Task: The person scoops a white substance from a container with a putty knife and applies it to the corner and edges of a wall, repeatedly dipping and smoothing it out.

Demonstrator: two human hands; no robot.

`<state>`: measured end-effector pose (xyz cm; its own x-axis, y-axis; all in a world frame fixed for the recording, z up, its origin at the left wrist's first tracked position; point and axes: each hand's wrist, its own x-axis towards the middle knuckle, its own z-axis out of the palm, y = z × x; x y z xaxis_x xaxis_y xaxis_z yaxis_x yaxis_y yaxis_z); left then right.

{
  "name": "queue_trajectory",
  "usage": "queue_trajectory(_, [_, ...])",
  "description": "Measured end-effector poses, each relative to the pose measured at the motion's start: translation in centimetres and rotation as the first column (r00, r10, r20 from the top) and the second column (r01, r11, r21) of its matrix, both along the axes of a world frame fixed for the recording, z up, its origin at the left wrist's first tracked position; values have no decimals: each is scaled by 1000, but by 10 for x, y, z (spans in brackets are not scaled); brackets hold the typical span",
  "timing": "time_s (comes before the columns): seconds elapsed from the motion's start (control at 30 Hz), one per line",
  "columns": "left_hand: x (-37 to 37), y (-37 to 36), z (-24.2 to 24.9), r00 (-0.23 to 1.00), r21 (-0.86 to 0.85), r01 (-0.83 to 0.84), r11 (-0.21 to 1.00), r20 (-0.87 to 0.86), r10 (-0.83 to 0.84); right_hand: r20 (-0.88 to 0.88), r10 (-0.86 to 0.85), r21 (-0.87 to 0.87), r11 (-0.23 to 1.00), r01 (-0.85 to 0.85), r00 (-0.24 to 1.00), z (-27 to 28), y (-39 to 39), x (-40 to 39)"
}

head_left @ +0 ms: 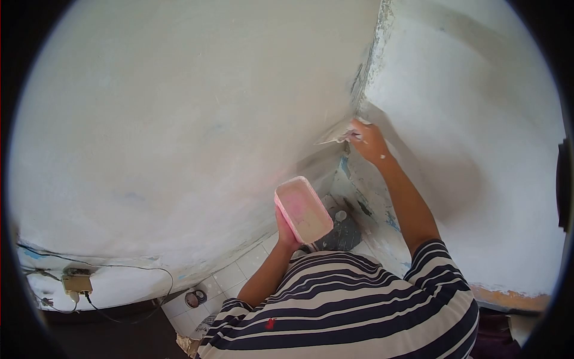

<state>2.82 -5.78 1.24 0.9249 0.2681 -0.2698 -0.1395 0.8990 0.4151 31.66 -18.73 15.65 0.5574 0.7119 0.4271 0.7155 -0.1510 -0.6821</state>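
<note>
My left hand holds a pink rectangular tub from below and the side, its open top facing up, with pale, pinkish material inside. My right hand, spotted with white, is closed on a flat putty knife. The knife's blade lies at the left wall, close to the corner where it meets the right wall. Rough, flaking patches run along that corner above and below my right hand.
A socket box with plugs and loose cables hangs low on the left wall. Below are white floor tiles, a roll-like round object and a dark grey container in the corner. A dark object stands at the right edge.
</note>
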Motion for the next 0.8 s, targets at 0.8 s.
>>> queue_trajectory(0.8, [8, 6, 6, 1000, 47, -13, 999, 20, 12, 267, -307, 280, 932, 232, 913, 70, 19, 18])
